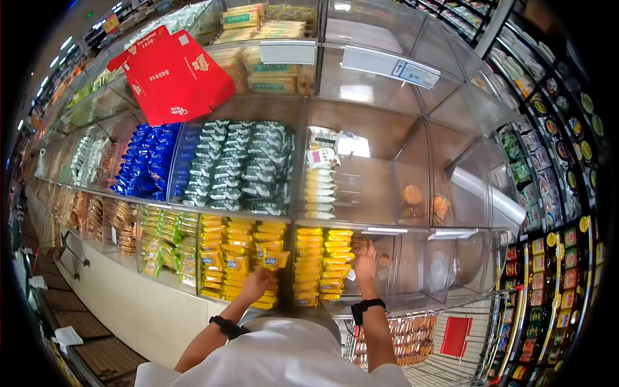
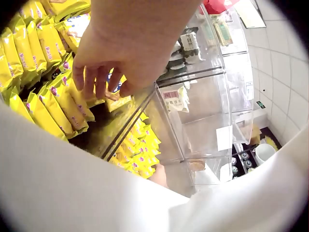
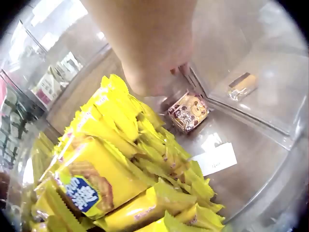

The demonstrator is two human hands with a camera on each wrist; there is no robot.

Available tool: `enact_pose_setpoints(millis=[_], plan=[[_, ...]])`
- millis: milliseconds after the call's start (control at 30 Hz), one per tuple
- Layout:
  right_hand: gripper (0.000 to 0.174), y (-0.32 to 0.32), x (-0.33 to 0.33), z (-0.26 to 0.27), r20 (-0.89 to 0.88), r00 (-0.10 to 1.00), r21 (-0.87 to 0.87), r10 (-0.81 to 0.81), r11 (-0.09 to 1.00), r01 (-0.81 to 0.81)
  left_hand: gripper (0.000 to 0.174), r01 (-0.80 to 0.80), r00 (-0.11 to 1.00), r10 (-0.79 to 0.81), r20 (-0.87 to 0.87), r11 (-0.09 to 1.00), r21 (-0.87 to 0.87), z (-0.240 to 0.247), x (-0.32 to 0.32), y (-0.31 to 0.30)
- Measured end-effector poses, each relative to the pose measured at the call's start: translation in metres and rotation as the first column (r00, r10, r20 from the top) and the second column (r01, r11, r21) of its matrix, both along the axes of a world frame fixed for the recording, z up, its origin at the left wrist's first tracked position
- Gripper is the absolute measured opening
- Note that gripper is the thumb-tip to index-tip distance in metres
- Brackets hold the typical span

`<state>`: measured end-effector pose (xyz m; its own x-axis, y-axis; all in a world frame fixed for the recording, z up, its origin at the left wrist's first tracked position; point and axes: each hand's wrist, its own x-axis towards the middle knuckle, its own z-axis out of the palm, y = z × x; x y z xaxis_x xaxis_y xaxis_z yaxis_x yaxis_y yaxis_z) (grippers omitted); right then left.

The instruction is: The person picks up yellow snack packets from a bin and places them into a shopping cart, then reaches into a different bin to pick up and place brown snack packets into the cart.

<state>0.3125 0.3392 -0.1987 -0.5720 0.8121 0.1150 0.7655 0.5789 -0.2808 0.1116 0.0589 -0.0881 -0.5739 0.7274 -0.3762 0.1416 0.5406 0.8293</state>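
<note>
My left hand (image 1: pixel 258 284) hovers low at the right column of yellow snack packs (image 1: pixel 235 263), its fingers bent loosely downward. In the left wrist view the fingertips of that hand (image 2: pixel 108 72) overlap a yellow pack with a blue label (image 2: pixel 118 101). My right hand (image 1: pixel 365 261) reaches into the clear bin beside another stack of yellow packs (image 1: pixel 322 264). Seen from the right wrist, this hand (image 3: pixel 154 72) is above a small patterned packet (image 3: pixel 188 113) at the bin's divider; most of its fingers are hidden behind the hand itself.
A clear divider (image 2: pixel 130 128) separates the two yellow stacks. Green packs (image 1: pixel 238 164) and blue packs (image 1: pixel 148 158) fill bins one tier up. A red sign (image 1: pixel 174 74) stands over the bins at left. At lower right is a shopping cart (image 1: pixel 477 322) with a red panel.
</note>
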Motion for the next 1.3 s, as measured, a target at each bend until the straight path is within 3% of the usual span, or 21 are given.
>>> enact_pose_setpoints(millis=[100, 133, 200, 300, 333, 433, 467, 567, 633, 700, 733, 767, 833, 867, 1000, 1133, 1233, 1300], plan=[[0.029, -0.012, 0.024, 0.026, -0.104, 0.994, 0.071, -0.024, 0.997, 0.031, 0.023, 0.034, 0.995, -0.027, -0.099, 0.997, 0.066, -0.010, 0.004, -0.008], [0.027, -0.020, 0.029, 0.043, -0.175, 0.982, 0.171, -0.075, 0.980, 0.106, 0.023, 0.033, 0.997, -0.028, -0.071, 0.997, 0.069, 0.000, 0.006, -0.008], [0.027, -0.030, 0.047, 0.048, -0.238, 0.956, 0.111, -0.174, 0.973, 0.205, 0.022, 0.030, 0.999, -0.029, -0.014, 0.997, 0.067, 0.018, 0.012, -0.011], [0.027, -0.067, 0.065, 0.069, -0.307, 0.893, 0.013, -0.328, 0.937, 0.348, 0.021, 0.089, 0.987, -0.080, -0.138, 0.994, 0.062, -0.016, 0.008, -0.027], [0.027, -0.079, 0.070, 0.074, -0.328, 0.866, -0.017, -0.377, 0.919, 0.394, 0.021, 0.057, 0.995, -0.048, -0.082, 0.993, 0.106, -0.023, 0.008, -0.032], [0.025, -0.117, 0.100, 0.060, -0.483, 0.737, -0.113, -0.473, 0.868, 0.483, 0.022, 0.119, 0.980, -0.107, -0.168, 0.991, 0.067, -0.036, 0.006, -0.046], [0.024, -0.131, 0.112, 0.055, -0.473, 0.686, -0.157, -0.552, 0.819, 0.551, 0.023, 0.106, 0.991, -0.096, -0.096, 0.989, 0.100, -0.034, 0.008, -0.050], [0.020, -0.174, 0.137, 0.046, -0.498, 0.496, -0.311, -0.711, 0.681, 0.663, 0.026, 0.236, 0.927, -0.167, -0.336, 0.956, 0.176, -0.042, 0.009, -0.060], [0.016, -0.203, 0.151, 0.033, -0.347, 0.519, -0.204, -0.781, 0.603, 0.771, 0.029, 0.322, 0.859, -0.241, -0.452, 0.940, 0.111, -0.039, 0.006, -0.058], [0.018, -0.229, 0.190, -0.034, -0.236, 0.531, -0.186, -0.814, 0.574, 0.798, 0.027, 0.429, 0.723, -0.313, -0.616, 0.902, 0.045, -0.027, -0.001, -0.053], [0.024, -0.246, 0.186, -0.032, -0.188, 0.512, -0.357, -0.838, 0.544, 0.760, 0.023, 0.477, 0.629, -0.333, -0.702, 0.879, 0.010, -0.024, -0.003, -0.050], [0.050, -0.257, 0.197, -0.046, 0.147, 0.587, -0.501, -0.796, 0.452, 0.738, 0.023, 0.505, 0.594, -0.339, -0.729, 0.863, 0.009, -0.025, -0.006, -0.048], [0.078, -0.299, 0.186, -0.060, 0.109, 0.690, -0.234, -0.715, 0.656, 0.717, 0.022, 0.562, 0.520, -0.345, -0.781, 0.827, 0.008, -0.033, -0.012, -0.044], [0.093, -0.301, 0.189, -0.058, 0.170, 0.640, -0.435, -0.749, 0.526, 0.731, 0.023, 0.579, 0.514, -0.373, -0.773, 0.815, -0.009, -0.037, -0.013, -0.042], [0.092, -0.286, 0.201, -0.066, 0.168, 0.611, -0.548, -0.773, 0.442, 0.710, 0.029, 0.643, 0.480, -0.451, -0.753, 0.764, -0.048, -0.039, -0.003, -0.037], [0.088, -0.292, 0.192, -0.059, 0.206, 0.610, -0.496, -0.765, 0.456, 0.739, 0.034, 0.637, 0.456, -0.434, -0.777, 0.769, -0.056, -0.055, 0.012, -0.035], [0.086, -0.299, 0.194, -0.067, 0.159, 0.687, -0.528, -0.709, 0.527, 0.666, 0.035, 0.626, 0.411, -0.387, -0.826, 0.778, -0.053, -0.052, 0.016, -0.033], [0.080, -0.300, 0.182, -0.048, 0.251, 0.689, -0.538, -0.680, 0.494, 0.683, 0.036, 0.601, 0.367, -0.371, -0.853, 0.794, -0.087, -0.053, 0.015, -0.031]])
